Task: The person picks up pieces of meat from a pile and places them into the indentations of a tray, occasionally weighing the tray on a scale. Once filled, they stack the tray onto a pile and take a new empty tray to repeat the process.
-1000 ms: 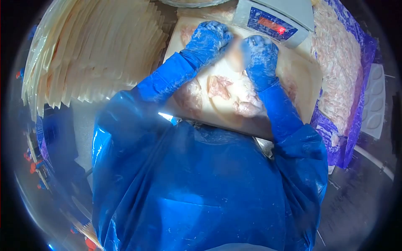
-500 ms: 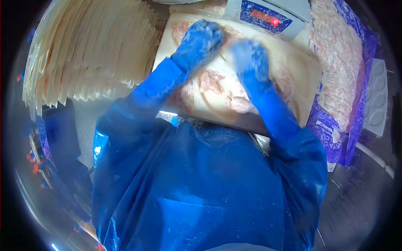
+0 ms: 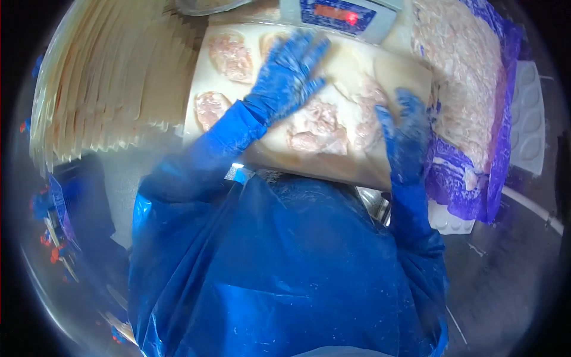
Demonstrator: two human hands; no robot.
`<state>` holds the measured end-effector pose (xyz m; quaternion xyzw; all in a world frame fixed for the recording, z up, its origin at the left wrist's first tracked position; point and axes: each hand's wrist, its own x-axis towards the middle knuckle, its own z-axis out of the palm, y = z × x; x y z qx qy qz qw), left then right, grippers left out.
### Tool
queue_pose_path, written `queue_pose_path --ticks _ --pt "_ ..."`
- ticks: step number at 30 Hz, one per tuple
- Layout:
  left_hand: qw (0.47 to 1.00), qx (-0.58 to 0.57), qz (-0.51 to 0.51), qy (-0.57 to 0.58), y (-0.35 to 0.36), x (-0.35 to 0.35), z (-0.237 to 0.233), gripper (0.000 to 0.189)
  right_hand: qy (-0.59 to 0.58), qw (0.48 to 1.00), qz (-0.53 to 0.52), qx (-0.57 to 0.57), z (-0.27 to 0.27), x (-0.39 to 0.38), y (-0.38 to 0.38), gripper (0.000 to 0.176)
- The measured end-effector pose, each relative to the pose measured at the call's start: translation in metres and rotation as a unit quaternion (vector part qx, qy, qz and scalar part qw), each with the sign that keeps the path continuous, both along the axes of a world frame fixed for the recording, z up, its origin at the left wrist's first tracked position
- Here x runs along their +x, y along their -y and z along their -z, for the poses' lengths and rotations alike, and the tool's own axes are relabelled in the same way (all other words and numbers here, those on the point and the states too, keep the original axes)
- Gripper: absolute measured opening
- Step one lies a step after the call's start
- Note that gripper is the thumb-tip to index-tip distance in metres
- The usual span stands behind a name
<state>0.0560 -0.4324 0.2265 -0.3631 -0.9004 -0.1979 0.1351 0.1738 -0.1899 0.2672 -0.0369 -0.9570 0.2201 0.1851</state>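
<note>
My left hand lies open and flat on the pale moulded tray, gloved fingers spread and pointing away from me, clasping nothing. Its fingertips reach the tray's far edge, and its heel sits just beside a heap of raw meat pieces near the tray's middle. My right hand is open too, fingers splayed, resting on the tray's right rim and touching a smaller meat portion; whether it presses on that rim I cannot tell.

The tray has oval hollows. One at the far left holds a pink portion, another below it holds a second portion, and the hollow at the far right looks bare.

Beyond the tray stands a scale with a red lit display. To my right a purple-lined bag is heaped with raw meat. To my left a fanned stack of cream trays leans. My blue apron fills the near view.
</note>
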Motion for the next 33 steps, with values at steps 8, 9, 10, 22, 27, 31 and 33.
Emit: queue_pose_path --ticks 8,9,10,22,27,31,33 --pt "0.944 0.095 0.242 0.205 -0.077 0.016 -0.020 0.054 0.040 0.981 -0.187 -0.005 0.035 0.028 -0.053 0.023" --pt "0.923 0.106 0.270 0.254 -0.088 0.022 -0.020 0.041 0.041 0.982 -0.185 -0.003 0.038 0.028 -0.065 0.023" --pt "0.922 0.106 0.272 0.253 -0.092 0.023 -0.021 0.041 0.037 0.981 -0.191 0.005 0.044 0.027 -0.077 0.027" --pt "0.649 0.414 0.136 0.623 -0.133 0.034 -0.040 0.049 -0.026 0.638 -0.078 -0.766 -0.023 -0.031 -0.062 0.036" --pt "0.929 0.181 -0.050 0.320 -0.096 -0.018 -0.018 0.041 -0.047 0.961 -0.054 -0.269 0.045 -0.009 -0.142 0.026" --pt "0.979 0.170 0.003 0.109 -0.116 -0.019 -0.003 0.032 -0.113 0.989 -0.049 -0.083 0.016 -0.036 -0.106 0.021" --pt "0.985 0.113 0.006 0.132 -0.126 -0.018 -0.001 0.035 -0.055 0.992 -0.105 -0.044 0.022 -0.054 -0.077 0.031"
